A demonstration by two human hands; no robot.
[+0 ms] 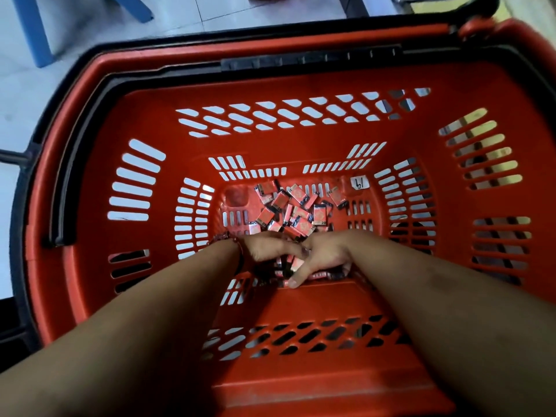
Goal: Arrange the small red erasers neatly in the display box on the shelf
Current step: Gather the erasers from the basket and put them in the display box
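- A red plastic basket (301, 139) with slotted walls fills the view; its black handles (79, 152) lie folded down along the rim.
- The basket stands on a pale tiled floor (24, 94), with a blue furniture leg (30, 28) at the upper left.
- A white sticker (359, 184) with a handwritten number is stuck near the far right corner of the basket's bottom.
- The red erasers (288, 210) lie in a loose, jumbled heap on the basket's bottom, none of them lined up.
- Both forearms reach down into the basket and hide the near end of the heap.
- The left hand (266, 246), a beaded bracelet (221, 237) at its wrist, curls its fingers over a clump of erasers.
- The right hand (328, 254) touches the left, its fingers curled round the same clump from the other side.
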